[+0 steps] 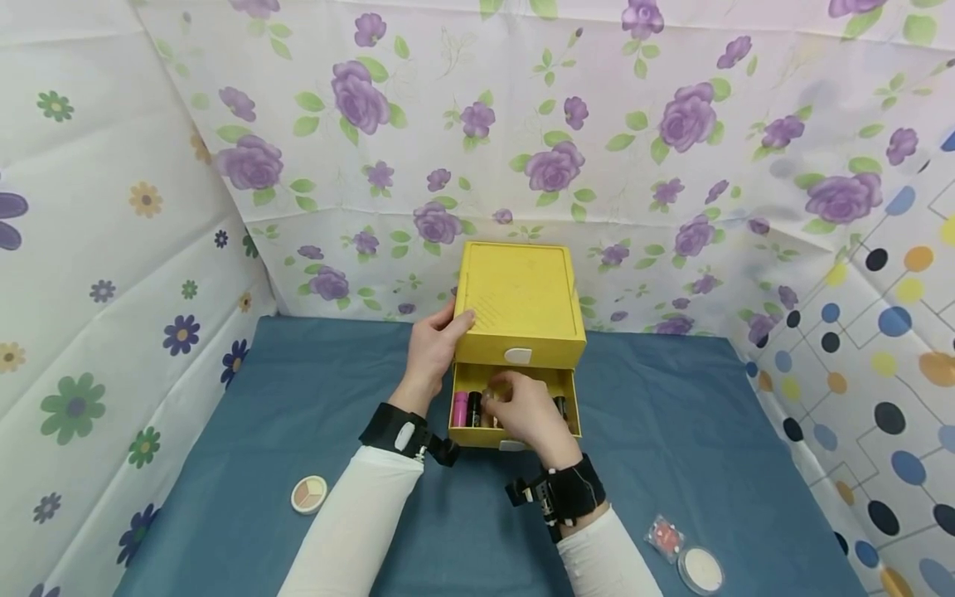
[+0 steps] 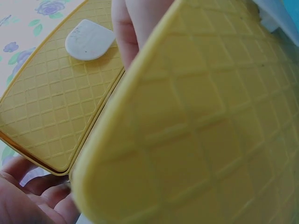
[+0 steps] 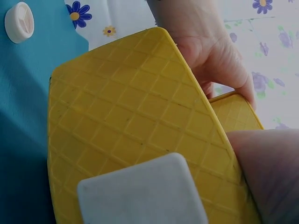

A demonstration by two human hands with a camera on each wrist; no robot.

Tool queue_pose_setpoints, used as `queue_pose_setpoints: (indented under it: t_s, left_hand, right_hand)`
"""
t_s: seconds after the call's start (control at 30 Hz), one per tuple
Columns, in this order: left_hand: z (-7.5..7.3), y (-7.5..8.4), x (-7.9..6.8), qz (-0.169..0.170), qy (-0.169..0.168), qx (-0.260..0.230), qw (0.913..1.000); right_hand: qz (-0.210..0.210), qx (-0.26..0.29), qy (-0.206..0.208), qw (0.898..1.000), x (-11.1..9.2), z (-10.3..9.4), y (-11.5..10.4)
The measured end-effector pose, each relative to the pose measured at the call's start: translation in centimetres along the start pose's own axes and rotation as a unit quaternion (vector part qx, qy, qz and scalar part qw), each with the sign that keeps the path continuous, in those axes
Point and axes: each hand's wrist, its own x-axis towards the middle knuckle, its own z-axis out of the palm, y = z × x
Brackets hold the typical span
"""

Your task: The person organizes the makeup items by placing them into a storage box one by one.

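Note:
A yellow two-tier drawer box point(image 1: 522, 286) stands against the back cloth, its lower drawer point(image 1: 477, 435) pulled out. My left hand point(image 1: 436, 344) grips the box's left side, thumb over the top edge and fingers along the side. Inside the drawer, my right hand point(image 1: 525, 410) has its fingers curled down among small tubes; whether they pinch one is hidden. Left of those fingers lie a pink tube point(image 1: 460, 409) and a black tube point(image 1: 474, 409). Another black item point(image 1: 559, 406) is at the drawer's right. In the right wrist view, the drawer front point(image 3: 135, 107) hides my fingertips.
On the blue cloth point(image 1: 246, 431), a round three-colour compact point(image 1: 309, 495) lies to the left. At the front right are a small clear packet point(image 1: 666, 537) with pink contents and a round white compact point(image 1: 700, 570). Patterned cloth walls point(image 1: 477, 166) close the back and both sides.

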Motion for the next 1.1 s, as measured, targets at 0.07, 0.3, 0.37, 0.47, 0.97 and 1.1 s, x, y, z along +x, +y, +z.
queue_pose_setpoints:
  t_s: [0.07,0.3,0.37,0.47,0.97,1.1]
  left_hand:
    - [0.0,0.0,0.0,0.000,-0.001,-0.002,1.0000]
    - [0.0,0.1,-0.2,0.000,-0.008,-0.002,1.0000]
    - [0.0,0.1,-0.2,-0.002,-0.006,0.001,1.0000]
    - [0.0,0.2,-0.2,-0.004,-0.005,0.004,1.0000]
    - [0.4,1.0,-0.9,-0.010,0.033,0.044,0.9984]
    - [0.4,1.1,-1.1,-0.017,0.056,0.070,0.9958]
  right_hand:
    - [-0.010,-0.006,0.018,1.000,-0.1,0.0,0.0]
    - [-0.056,-0.001,0.083,0.995,-0.6,0.0,0.2]
    - [-0.079,0.007,0.102,0.992,-0.7,0.0,0.3]
    - [-0.129,0.026,0.138,0.982,-0.8,0.1,0.6]
    - [-0.275,0.182,0.353,0.875,-3.9,-0.1,1.9]
    - [-0.251,0.250,0.403,0.844,-6.4,-0.5,1.6]
